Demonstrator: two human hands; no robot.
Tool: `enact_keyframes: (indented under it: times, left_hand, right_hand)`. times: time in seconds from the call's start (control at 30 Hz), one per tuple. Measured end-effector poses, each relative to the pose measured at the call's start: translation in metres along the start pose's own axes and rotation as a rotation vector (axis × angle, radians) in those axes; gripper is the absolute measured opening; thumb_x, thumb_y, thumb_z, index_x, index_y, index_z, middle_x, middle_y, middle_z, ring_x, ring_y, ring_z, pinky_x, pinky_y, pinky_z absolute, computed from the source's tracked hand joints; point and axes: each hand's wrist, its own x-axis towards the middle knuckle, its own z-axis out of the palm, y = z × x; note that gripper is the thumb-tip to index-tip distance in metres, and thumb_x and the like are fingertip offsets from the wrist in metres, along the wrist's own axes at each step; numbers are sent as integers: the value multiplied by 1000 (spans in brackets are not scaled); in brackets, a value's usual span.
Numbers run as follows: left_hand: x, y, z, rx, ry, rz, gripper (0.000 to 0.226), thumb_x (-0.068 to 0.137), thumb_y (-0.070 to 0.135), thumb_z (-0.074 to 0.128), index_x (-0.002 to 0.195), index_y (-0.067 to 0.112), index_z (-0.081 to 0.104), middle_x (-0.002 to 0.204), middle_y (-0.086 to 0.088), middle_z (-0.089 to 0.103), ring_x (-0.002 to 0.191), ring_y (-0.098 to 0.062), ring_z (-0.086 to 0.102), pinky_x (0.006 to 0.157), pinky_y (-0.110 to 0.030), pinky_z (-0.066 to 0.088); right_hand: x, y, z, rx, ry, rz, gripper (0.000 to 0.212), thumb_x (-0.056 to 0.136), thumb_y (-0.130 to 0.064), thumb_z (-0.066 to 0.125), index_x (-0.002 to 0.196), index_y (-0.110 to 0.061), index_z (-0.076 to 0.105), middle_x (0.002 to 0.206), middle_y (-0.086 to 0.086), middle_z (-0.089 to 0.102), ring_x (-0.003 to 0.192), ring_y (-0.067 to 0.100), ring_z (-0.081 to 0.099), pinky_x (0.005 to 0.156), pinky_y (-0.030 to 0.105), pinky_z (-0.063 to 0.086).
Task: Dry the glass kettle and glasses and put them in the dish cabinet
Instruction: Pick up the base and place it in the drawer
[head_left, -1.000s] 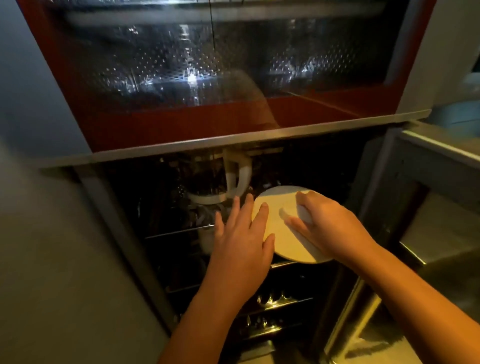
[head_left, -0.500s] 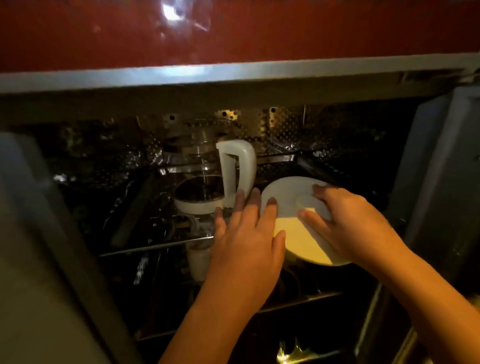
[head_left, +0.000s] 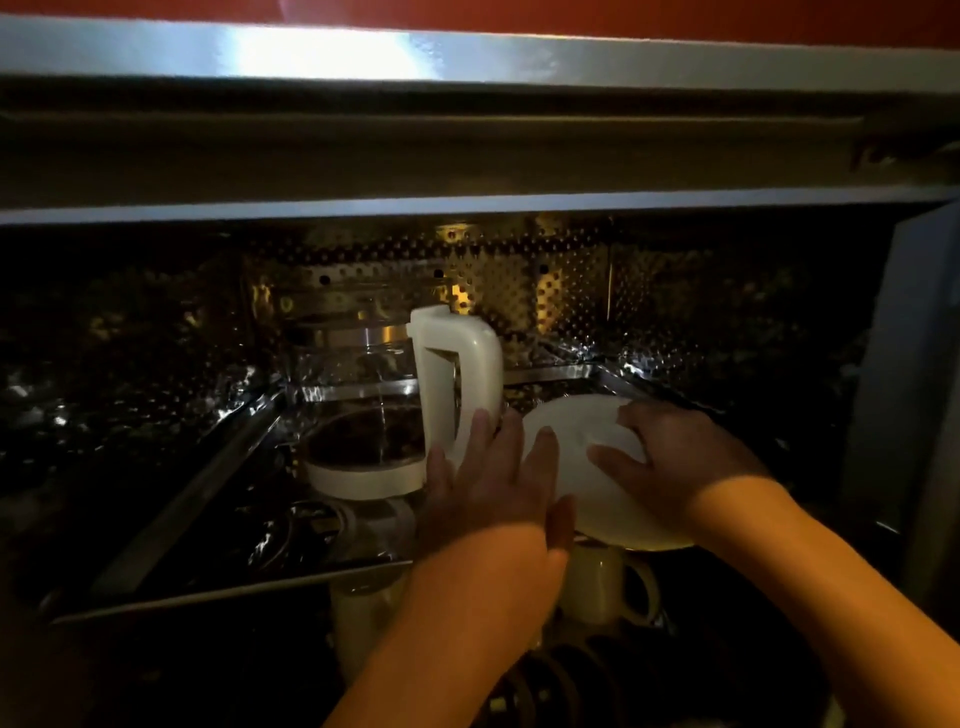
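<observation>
The glass kettle (head_left: 363, 410) with a white handle and white base stands on the upper metal shelf (head_left: 218, 592) inside the dark dish cabinet. To its right a round white lid or plate (head_left: 582, 488) lies tilted on the same shelf. My left hand (head_left: 493, 483) rests with straight fingers against the plate's left edge, next to the kettle's handle. My right hand (head_left: 670, 457) grips the knob on top of the white plate. No glasses are plainly visible.
A pale mug (head_left: 602, 587) sits on the level below, under the plate, beside a pale jar (head_left: 363, 618). The perforated metal back wall (head_left: 519, 291) shines behind the kettle. The lifted red door's metal edge (head_left: 467, 57) hangs overhead. Dark dishes (head_left: 561, 680) fill the bottom rack.
My head has come lower and closer to the cabinet opening, so the shelf and kettle look larger. Both hands have stayed on the white plate, pushing it a little deeper.
</observation>
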Motion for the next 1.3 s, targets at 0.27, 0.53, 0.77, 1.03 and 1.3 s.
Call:
enact_keyframes:
  times: [0.27,0.53,0.77,1.03,1.3]
  left_hand:
    - [17,5,21,47,125,73,51,75,41,32,100,20,71,110,-7,68,104,-25,64,73,-50,52]
    - [24,9,33,42,232,95,53,75,37,33,103,12,71,111,-12,68,105,-29,63,76,-56,49]
    - [24,7,42,32,326,90,53,78,37,34,106,9,70,114,-16,65,109,-35,60,77,-61,46]
    - [27,6,45,105,395,93,54,80,39,32,107,11,69,114,-16,65,110,-35,59,78,-59,45]
    - [24,9,36,92,291,69,60,82,43,26,117,12,64,125,-17,58,121,-34,49,91,-57,27]
  right_hand:
    - [19,9,9,18,83,-4,42,93,-42,46,121,-11,51,123,7,56,110,21,54,85,28,42]
    - [35,16,29,-54,101,-12,40,92,-42,48,114,-9,56,117,9,60,106,22,56,80,26,42]
    - [46,17,43,-36,67,-32,36,91,-39,51,104,-6,56,108,12,62,98,24,57,74,27,39]
    - [50,19,43,-66,-5,-9,32,91,-36,52,102,-6,56,108,13,60,86,22,51,67,23,33]
    - [49,24,45,-67,10,-5,32,89,-41,54,100,-10,54,109,11,60,90,23,53,69,25,35]
